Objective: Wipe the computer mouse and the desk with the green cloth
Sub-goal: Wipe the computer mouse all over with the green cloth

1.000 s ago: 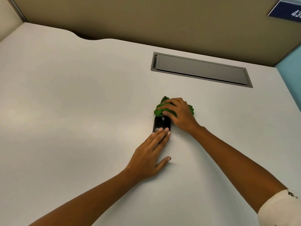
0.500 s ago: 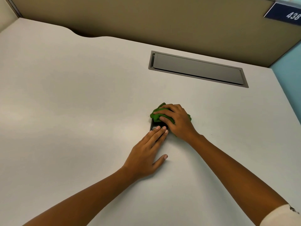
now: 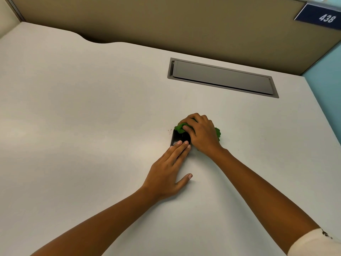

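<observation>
A black computer mouse (image 3: 178, 139) lies on the white desk (image 3: 83, 126) near the middle. My left hand (image 3: 168, 172) rests flat with its fingertips pressing the mouse's near end, thumb spread on the desk. My right hand (image 3: 202, 134) is closed on the bunched green cloth (image 3: 180, 127) and holds it against the mouse's far end and right side. Part of the cloth sticks out behind the right hand. Most of the mouse is hidden under the fingers and cloth.
A grey cable hatch (image 3: 222, 77) is set into the desk behind the hands. A tan partition (image 3: 166, 21) runs along the back, with a blue "438" sign (image 3: 322, 16) at top right. A few dark specks (image 3: 169, 131) lie left of the mouse.
My right hand moved the cloth back and forth over the far end of the mouse. My left hand has stayed pressed on the mouse's near end.
</observation>
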{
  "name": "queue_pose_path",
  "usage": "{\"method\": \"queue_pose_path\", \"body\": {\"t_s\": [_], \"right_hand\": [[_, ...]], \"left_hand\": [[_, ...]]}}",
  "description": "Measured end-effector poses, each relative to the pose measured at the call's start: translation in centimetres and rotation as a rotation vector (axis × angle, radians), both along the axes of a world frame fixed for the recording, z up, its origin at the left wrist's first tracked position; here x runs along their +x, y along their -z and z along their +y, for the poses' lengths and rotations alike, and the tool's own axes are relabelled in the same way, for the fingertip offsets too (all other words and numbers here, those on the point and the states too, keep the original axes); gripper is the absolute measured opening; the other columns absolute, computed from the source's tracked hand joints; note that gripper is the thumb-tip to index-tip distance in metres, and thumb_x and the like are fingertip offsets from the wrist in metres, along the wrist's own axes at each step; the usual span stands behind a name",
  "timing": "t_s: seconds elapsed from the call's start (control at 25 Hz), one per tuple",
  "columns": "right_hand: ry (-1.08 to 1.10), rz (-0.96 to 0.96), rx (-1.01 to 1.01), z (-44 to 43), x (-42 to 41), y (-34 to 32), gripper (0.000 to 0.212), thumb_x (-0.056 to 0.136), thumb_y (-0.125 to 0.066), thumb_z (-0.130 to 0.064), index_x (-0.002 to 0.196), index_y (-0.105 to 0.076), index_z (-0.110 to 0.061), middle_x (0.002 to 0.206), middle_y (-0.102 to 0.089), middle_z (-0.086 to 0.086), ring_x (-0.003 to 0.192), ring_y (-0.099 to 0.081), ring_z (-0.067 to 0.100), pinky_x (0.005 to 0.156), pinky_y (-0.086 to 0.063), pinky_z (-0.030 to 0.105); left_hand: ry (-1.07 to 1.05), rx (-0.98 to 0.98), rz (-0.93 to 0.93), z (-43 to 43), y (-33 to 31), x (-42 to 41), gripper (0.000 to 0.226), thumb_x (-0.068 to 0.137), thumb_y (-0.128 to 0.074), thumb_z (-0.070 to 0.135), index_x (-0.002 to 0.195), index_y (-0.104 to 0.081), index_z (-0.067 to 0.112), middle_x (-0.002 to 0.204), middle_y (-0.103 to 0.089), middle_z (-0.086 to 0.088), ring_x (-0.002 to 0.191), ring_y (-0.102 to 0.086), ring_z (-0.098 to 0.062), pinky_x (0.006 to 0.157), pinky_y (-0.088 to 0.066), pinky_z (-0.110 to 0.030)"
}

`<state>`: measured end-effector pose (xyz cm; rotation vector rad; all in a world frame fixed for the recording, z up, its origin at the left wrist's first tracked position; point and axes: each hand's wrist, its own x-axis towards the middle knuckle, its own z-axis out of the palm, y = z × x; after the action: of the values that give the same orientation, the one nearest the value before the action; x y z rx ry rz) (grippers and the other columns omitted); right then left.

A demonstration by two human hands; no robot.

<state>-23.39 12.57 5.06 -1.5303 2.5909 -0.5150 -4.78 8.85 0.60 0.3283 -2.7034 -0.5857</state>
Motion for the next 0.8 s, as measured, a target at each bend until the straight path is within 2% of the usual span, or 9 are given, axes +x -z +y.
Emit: {"method": "queue_pose_path", "body": {"t_s": [0.12,0.2,0.28,0.36,0.52,0.68,0.8], "right_hand": [[-0.003,-0.042,0.058,-0.5,-0.1,-0.5,0.027,0.096,-0.046,-0.037,0.115,-0.063,-0.026,0.125,-0.058,-0.002,0.113,-0.047,0.022,0.093,-0.040,0.039],[-0.116,-0.237,0.027,0.2,-0.3,-0.7,0.030,0.098,-0.041,-0.040,0.116,-0.063,-0.031,0.130,-0.057,-0.008,0.116,-0.044,0.019,0.098,-0.038,0.036],[-0.211,-0.366,0.047,1.0,-1.0,-0.8,0.032,0.101,-0.035,-0.035,0.122,-0.059,-0.035,0.137,-0.054,-0.013,0.120,-0.041,0.018,0.104,-0.032,0.033],[-0.273,-0.342,0.086,1.1,-2.0,-0.7,0.032,0.101,-0.040,-0.027,0.127,-0.057,-0.033,0.138,-0.054,-0.012,0.122,-0.042,0.019,0.106,-0.031,0.033],[-0.340,-0.272,0.122,-0.6,-3.3,-0.8,0.024,0.096,-0.051,-0.016,0.117,-0.061,-0.023,0.120,-0.064,-0.006,0.114,-0.049,0.023,0.101,-0.035,0.036],[-0.282,-0.215,0.111,-1.6,-3.8,-0.7,0.023,0.094,-0.052,-0.010,0.113,-0.064,-0.017,0.112,-0.066,0.001,0.110,-0.045,0.027,0.091,-0.031,0.026],[-0.355,-0.027,0.158,-1.6,-3.2,-1.5,0.026,0.093,-0.053,-0.014,0.117,-0.062,-0.021,0.121,-0.063,0.002,0.115,-0.045,0.028,0.095,-0.039,0.037]], "left_hand": [[-0.005,-0.007,-0.008,0.0,0.2,0.0,0.072,0.094,-0.044,0.052,0.152,-0.024,0.014,0.160,-0.023,0.002,0.149,-0.011,-0.011,0.118,-0.029,-0.032],[-0.009,-0.009,-0.008,0.0,0.2,0.0,0.071,0.094,-0.045,0.052,0.151,-0.027,0.012,0.159,-0.025,0.000,0.149,-0.012,-0.012,0.118,-0.028,-0.032],[-0.006,-0.013,-0.004,0.0,0.2,0.0,0.071,0.094,-0.046,0.051,0.150,-0.028,0.011,0.158,-0.026,-0.001,0.149,-0.012,-0.013,0.119,-0.026,-0.032],[0.004,-0.006,0.002,0.0,0.2,0.1,0.071,0.094,-0.047,0.050,0.150,-0.027,0.012,0.159,-0.026,0.000,0.149,-0.012,-0.013,0.120,-0.025,-0.032],[0.010,0.005,-0.004,0.1,0.1,0.1,0.071,0.095,-0.047,0.048,0.152,-0.024,0.012,0.160,-0.023,0.000,0.149,-0.011,-0.013,0.119,-0.026,-0.033],[0.007,-0.013,-0.033,0.0,0.0,0.0,0.071,0.096,-0.044,0.048,0.152,-0.021,0.013,0.161,-0.020,0.001,0.150,-0.009,-0.012,0.120,-0.024,-0.032],[-0.006,-0.025,-0.041,0.1,0.1,0.0,0.069,0.096,-0.042,0.048,0.152,-0.021,0.013,0.161,-0.021,0.000,0.150,-0.010,-0.013,0.120,-0.025,-0.032]]}}
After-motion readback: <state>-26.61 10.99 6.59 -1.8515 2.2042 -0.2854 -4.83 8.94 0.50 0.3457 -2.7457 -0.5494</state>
